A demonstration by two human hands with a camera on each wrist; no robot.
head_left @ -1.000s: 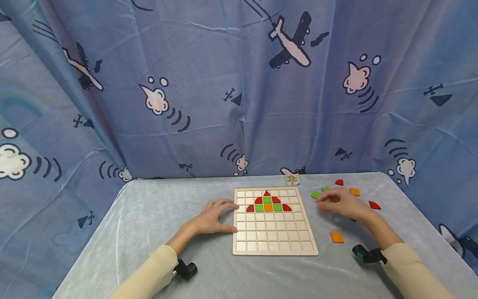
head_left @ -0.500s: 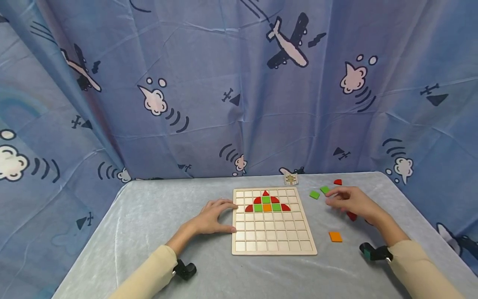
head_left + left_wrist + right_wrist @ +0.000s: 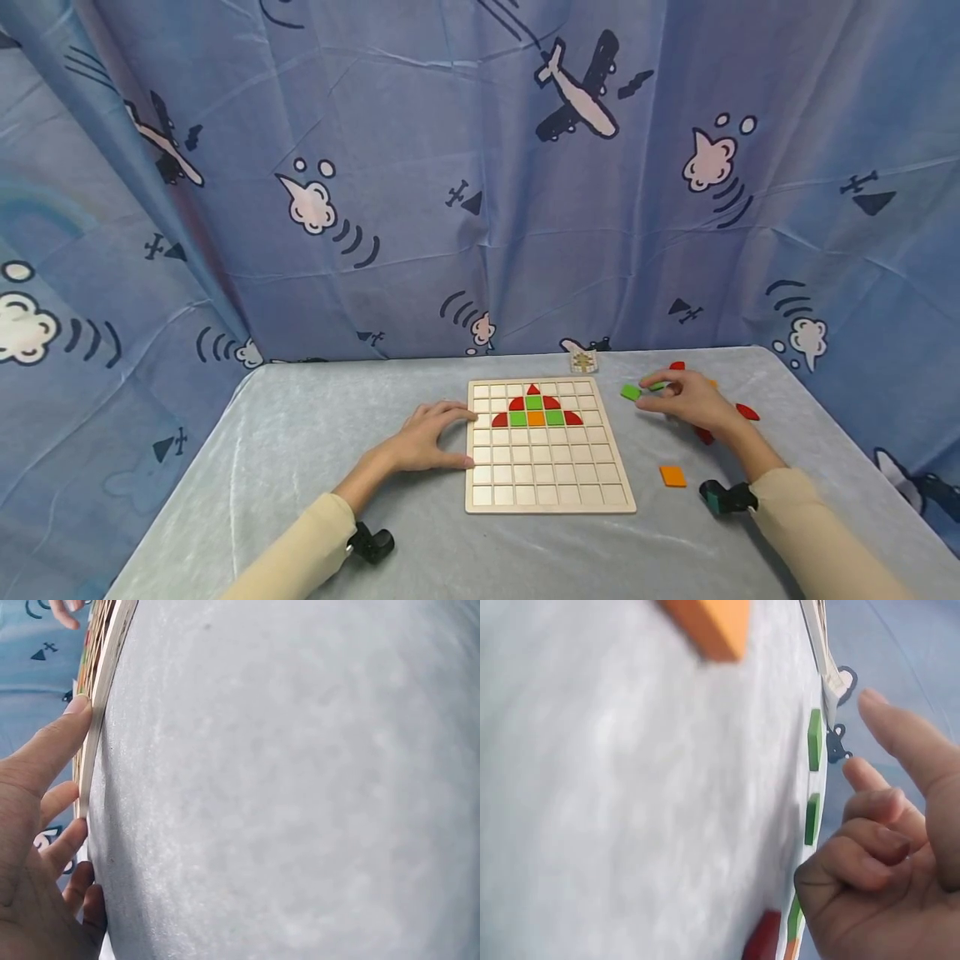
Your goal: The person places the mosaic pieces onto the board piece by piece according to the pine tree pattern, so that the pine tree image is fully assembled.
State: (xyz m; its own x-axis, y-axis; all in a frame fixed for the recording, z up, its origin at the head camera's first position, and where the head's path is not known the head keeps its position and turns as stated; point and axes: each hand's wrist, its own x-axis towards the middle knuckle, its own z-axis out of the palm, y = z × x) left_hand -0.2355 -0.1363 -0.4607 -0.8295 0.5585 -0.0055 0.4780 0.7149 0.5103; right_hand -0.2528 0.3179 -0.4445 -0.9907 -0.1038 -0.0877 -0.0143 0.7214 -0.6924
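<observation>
Resting on the bench (image 3: pixel 420 554), the grid board (image 3: pixel 551 476) lies before you, an orange square (image 3: pixel 672 476) to the right of its near half. Your left hand (image 3: pixel 423 437) is spread wide, thumb and fingertips touching the board's left edge. Your right hand (image 3: pixel 686 402) is right of the board, thumb and forefinger apart, other fingers curled, with a green square (image 3: pixel 631 392) just beside the fingertips. On the board's far half, coloured pieces (image 3: pixel 536 418) form a stepped triangle. Just beyond its far right corner lies a patterned card (image 3: pixel 583 361); farther back hangs a blue curtain (image 3: pixel 405 208).
</observation>
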